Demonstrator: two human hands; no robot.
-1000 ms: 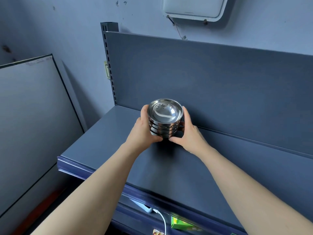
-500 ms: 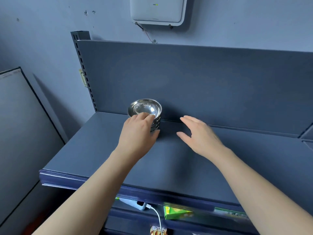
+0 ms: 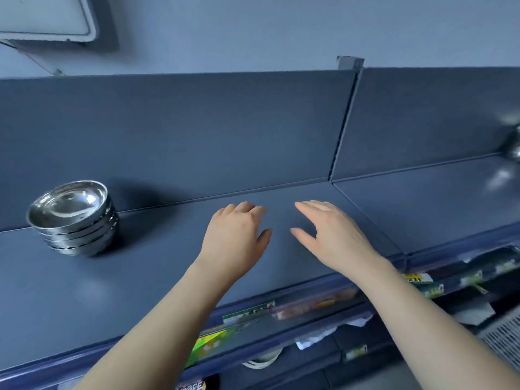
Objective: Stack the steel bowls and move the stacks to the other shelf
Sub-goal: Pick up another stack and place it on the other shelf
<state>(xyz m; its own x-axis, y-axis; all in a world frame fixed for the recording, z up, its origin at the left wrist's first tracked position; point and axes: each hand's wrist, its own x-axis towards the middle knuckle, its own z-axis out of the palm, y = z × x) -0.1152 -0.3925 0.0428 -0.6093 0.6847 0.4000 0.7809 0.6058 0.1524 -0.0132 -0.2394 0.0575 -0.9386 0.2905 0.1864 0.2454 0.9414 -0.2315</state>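
Steel bowls (image 3: 73, 218) untouched; left hand (image 3: 235, 240), right hand (image 3: 336, 238) hover palm-down

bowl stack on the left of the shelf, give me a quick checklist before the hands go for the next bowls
1. The stack of steel bowls sits on the shelf, with neither hand touching it: ok.
2. The bowls are nested evenly and none is slipping off: ok.
3. The left hand holds nothing, fingers relaxed: ok.
4. The right hand holds nothing, fingers straight: ok.
5. Next bowls located: there is only a blurred steel shape at the far right edge, so whether it is bowls: cannot tell.
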